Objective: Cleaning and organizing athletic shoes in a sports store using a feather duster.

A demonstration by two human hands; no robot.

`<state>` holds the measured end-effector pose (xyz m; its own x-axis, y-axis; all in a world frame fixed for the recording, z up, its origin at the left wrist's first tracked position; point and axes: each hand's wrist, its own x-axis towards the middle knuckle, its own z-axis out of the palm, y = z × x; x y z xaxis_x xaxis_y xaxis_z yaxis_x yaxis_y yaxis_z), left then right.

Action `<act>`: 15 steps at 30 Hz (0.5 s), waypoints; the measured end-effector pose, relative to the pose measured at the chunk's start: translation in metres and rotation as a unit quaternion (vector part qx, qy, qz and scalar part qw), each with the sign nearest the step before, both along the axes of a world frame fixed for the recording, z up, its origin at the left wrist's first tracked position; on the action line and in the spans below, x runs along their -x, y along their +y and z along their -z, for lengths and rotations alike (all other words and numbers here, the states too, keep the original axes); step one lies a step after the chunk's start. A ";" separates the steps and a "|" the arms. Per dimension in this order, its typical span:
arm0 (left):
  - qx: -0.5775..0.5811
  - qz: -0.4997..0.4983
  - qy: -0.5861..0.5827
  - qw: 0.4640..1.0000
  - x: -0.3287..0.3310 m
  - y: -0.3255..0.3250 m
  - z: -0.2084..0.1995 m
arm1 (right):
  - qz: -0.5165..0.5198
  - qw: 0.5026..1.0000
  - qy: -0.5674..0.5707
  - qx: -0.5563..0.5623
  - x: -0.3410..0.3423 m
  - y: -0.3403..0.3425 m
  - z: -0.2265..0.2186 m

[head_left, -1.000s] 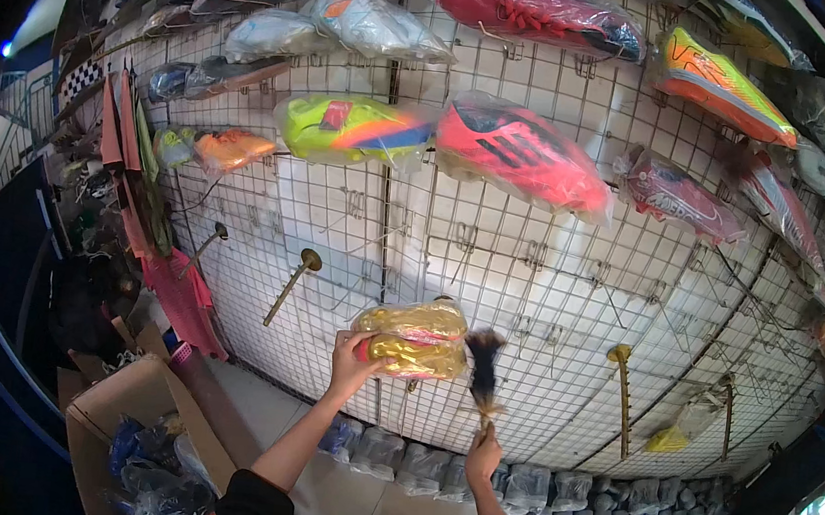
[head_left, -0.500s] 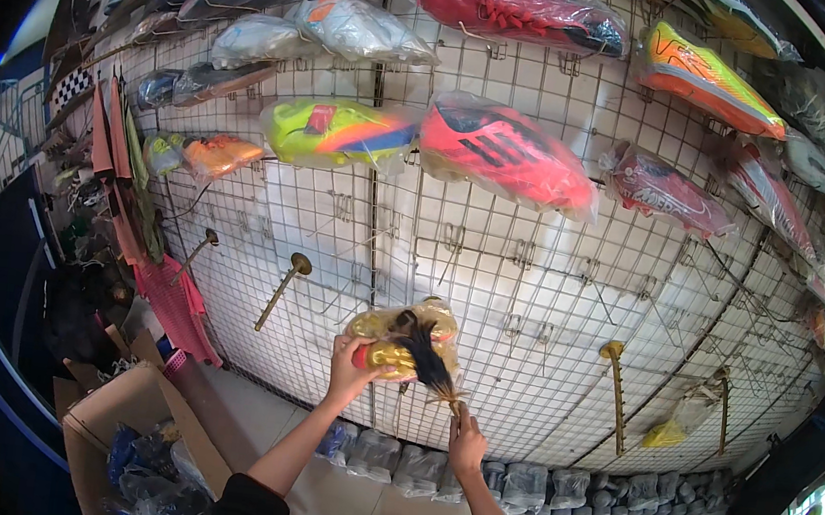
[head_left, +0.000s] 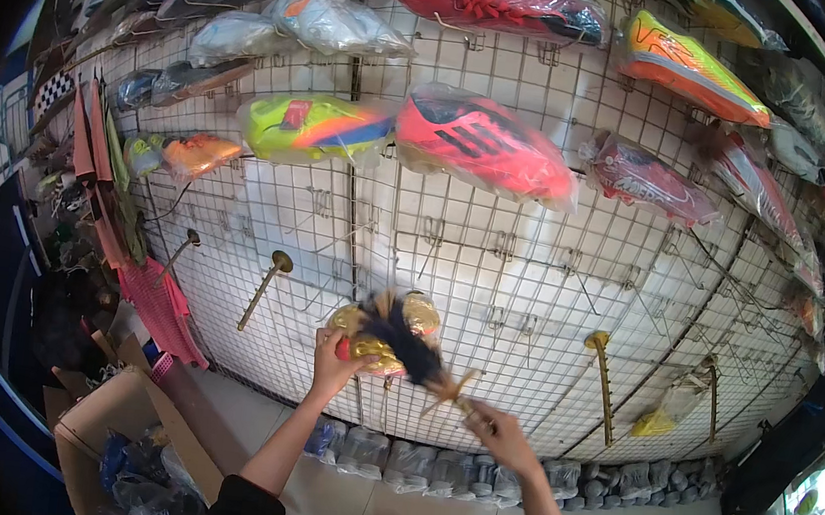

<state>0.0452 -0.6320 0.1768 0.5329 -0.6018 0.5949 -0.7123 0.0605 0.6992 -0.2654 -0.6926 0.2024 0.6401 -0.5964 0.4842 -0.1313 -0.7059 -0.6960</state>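
Observation:
My left hand (head_left: 332, 367) is closed on a gold item (head_left: 381, 360) with a red end, one of several shiny rounded gold pieces grouped against the wire grid. My right hand (head_left: 506, 438) grips the handle of a dark feather duster (head_left: 410, 351), tied with a light band below its feathers. Slightly blurred, the feathers lie across the gold pieces and hide part of them. Exactly what the gold pieces are I cannot make out.
Bagged sports shoes, such as a pink one (head_left: 490, 145), hang on the wire grid (head_left: 492, 266) above. Brass-coloured display rods (head_left: 601, 393) jut out. Bagged grey dumbbells (head_left: 406, 466) line the floor along the wall. An open cardboard box (head_left: 105, 411) stands at lower left.
My right hand has moved right and the duster's feathers have swung up and left over the gold pieces. My left hand keeps its hold. The whole view has shifted slightly.

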 end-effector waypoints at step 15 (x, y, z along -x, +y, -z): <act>-0.029 0.031 0.033 0.999 0.010 0.000 -0.010 | 0.279 0.898 0.244 0.238 0.022 -0.184 -0.160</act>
